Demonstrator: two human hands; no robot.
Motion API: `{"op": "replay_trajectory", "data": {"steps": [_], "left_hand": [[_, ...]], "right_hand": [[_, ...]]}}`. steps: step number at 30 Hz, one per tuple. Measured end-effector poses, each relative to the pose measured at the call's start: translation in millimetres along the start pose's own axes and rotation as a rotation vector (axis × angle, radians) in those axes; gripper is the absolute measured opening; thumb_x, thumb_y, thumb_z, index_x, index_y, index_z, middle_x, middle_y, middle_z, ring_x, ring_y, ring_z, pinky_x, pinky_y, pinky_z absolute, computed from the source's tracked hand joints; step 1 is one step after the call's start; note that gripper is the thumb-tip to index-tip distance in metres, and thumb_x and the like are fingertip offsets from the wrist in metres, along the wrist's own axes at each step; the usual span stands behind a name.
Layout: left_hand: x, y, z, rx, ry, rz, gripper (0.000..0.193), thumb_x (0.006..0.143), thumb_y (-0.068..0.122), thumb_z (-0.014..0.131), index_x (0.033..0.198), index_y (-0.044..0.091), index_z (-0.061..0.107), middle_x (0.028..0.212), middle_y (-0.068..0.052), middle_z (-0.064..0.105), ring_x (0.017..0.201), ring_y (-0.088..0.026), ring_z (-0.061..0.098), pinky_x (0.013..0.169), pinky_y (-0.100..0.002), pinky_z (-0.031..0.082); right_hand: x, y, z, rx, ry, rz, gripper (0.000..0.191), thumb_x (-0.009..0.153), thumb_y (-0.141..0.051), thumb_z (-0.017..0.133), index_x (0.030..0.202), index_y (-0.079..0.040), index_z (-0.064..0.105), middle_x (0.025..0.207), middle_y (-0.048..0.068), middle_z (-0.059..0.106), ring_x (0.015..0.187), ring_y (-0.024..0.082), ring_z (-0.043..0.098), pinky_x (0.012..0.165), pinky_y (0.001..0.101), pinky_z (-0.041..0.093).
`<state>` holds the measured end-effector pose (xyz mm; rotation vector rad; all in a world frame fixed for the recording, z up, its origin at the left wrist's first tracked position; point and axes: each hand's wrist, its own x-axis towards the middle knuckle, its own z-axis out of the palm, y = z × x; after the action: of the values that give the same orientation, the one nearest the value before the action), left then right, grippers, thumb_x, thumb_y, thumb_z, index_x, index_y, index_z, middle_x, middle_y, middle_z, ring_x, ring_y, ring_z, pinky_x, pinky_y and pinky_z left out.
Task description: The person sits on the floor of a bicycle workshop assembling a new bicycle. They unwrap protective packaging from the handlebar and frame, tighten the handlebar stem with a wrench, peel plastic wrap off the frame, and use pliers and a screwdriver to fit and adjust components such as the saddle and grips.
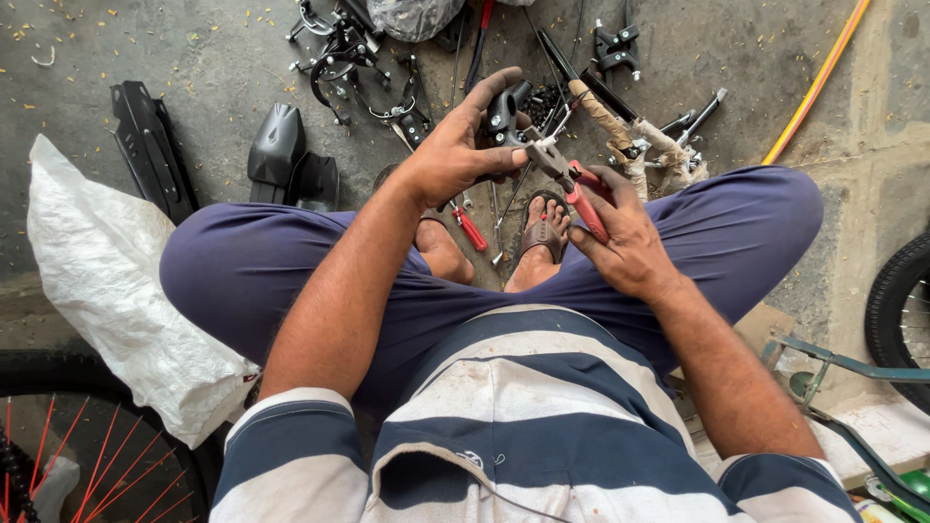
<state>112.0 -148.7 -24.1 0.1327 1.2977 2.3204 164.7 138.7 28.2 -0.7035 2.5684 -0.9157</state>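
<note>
Far left, a white woven sack (102, 291) lay on the concrete floor (213, 58), with a bicycle wheel with red spokes (92, 455) below it at the bottom-left corner. Black plastic bike covers (281, 150) sat just above the person's left knee. Centre: the left hand (455, 145) was clamped round a small black brake-lever part (504, 116), thumb under, index finger stretched over the top. The part was held up between the knees, above the sandalled foot (542, 232). Nose of the red-handled pliers (572, 179) touched the part from the right side. The right hand (620, 237) was closed tight on the pliers' handles; whether the pliers' nose was biting anything could not be told. A small red-handled tool (472, 230) lay on the floor beside the foot. Behind the hands, a heap of black brake arms and cables (358, 58). Right of that, a cloth-wrapped bar (630, 136). An orange-yellow hose (819, 82) ran diagonally at upper right. Far right, a black tyre (901, 310) and a teal frame piece (843, 368).
</note>
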Motion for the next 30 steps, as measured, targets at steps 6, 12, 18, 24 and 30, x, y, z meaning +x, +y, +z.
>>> {"op": "replay_trajectory", "data": {"steps": [6,12,18,24,30], "left_hand": [[0,4,-1,-0.169,-0.122,-0.047,0.096,0.085,0.005,0.083,0.164,0.011,0.028,0.126,-0.01,0.061,0.111,-0.017,0.066,0.092,-0.03,0.059],[-3,10,3,-0.157,-0.106,-0.07,0.096,0.084,0.005,0.081,0.163,0.009,0.028,0.117,-0.008,0.064,0.1,-0.016,0.065,0.083,-0.028,0.058],[-8,15,6,-0.124,-0.213,-0.095,0.095,0.082,0.011,0.081,0.163,0.01,0.031,0.12,-0.011,0.068,0.105,-0.017,0.066,0.083,-0.029,0.055],[-9,25,9,0.58,0.119,0.392,0.098,0.083,0.011,0.085,0.164,0.017,0.03,0.132,-0.013,0.059,0.115,-0.024,0.066,0.101,-0.035,0.057],[-14,31,18,1.092,0.199,0.588,0.096,0.084,0.006,0.08,0.162,0.02,0.027,0.144,-0.015,0.049,0.11,-0.033,0.07,0.096,-0.041,0.061]], "right_hand": [[2,-1,-14,-0.03,-0.035,-0.082,0.058,0.092,-0.026,0.073,0.145,-0.007,0.057,0.148,0.024,0.04,0.137,0.043,0.045,0.119,0.0475,0.037],[-1,-3,-14,-0.057,-0.051,-0.071,0.053,0.092,-0.029,0.075,0.14,-0.01,0.061,0.145,0.023,0.041,0.133,0.041,0.049,0.116,0.046,0.041],[-2,-2,-12,-0.152,-0.014,-0.152,0.05,0.091,-0.031,0.074,0.136,-0.011,0.063,0.154,0.026,0.037,0.136,0.044,0.045,0.116,0.0482,0.039],[-4,-1,-24,0.262,-0.115,0.092,0.067,0.098,-0.043,0.063,0.152,-0.007,0.044,0.156,0.022,0.043,0.145,0.038,0.043,0.12,0.0455,0.033],[-5,0,-48,0.027,-0.227,0.086,0.063,0.095,-0.035,0.064,0.15,-0.007,0.051,0.153,0.023,0.042,0.142,0.04,0.042,0.117,0.046,0.033]]}}
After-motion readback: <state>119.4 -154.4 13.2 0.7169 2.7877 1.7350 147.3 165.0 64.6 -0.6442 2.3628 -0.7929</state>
